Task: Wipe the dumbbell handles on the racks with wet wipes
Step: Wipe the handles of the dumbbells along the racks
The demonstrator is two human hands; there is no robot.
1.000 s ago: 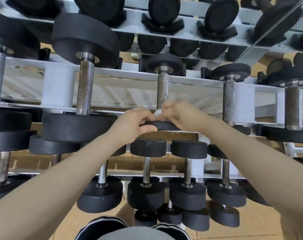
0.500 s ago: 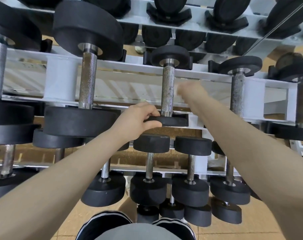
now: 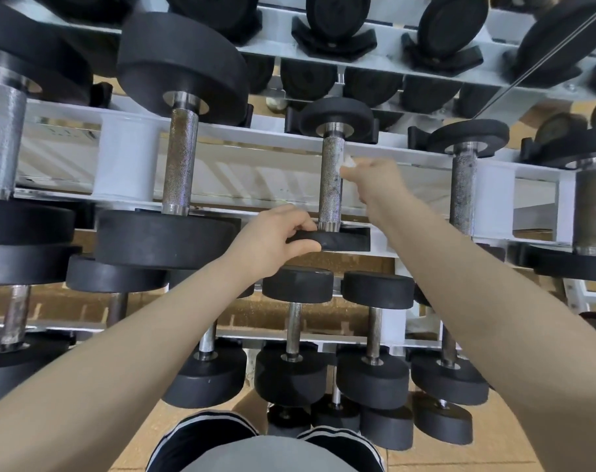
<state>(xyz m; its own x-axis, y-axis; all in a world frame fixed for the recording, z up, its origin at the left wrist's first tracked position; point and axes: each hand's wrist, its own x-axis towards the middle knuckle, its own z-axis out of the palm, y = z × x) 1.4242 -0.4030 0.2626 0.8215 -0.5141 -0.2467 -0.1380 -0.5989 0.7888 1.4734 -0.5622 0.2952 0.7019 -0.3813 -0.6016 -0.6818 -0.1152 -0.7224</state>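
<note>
Now the wet wipe [image 3: 348, 162] has been carried from the near end of the centre dumbbell handle [image 3: 330, 182] up toward its far end, so a full stroke along the right side appears nearly done. The wipe is pinched in the curled fingers of the right hand [image 3: 375, 180] and touches the handle's right flank. The handle's near weight plate [image 3: 337, 240] is still gripped by the left hand [image 3: 272, 240], thumb beneath, fingers curled over its edge.

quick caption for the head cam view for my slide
Left hand steadies a dumbbell's near weight head while the right hand presses a wet wipe against its knurled handle.
</note>
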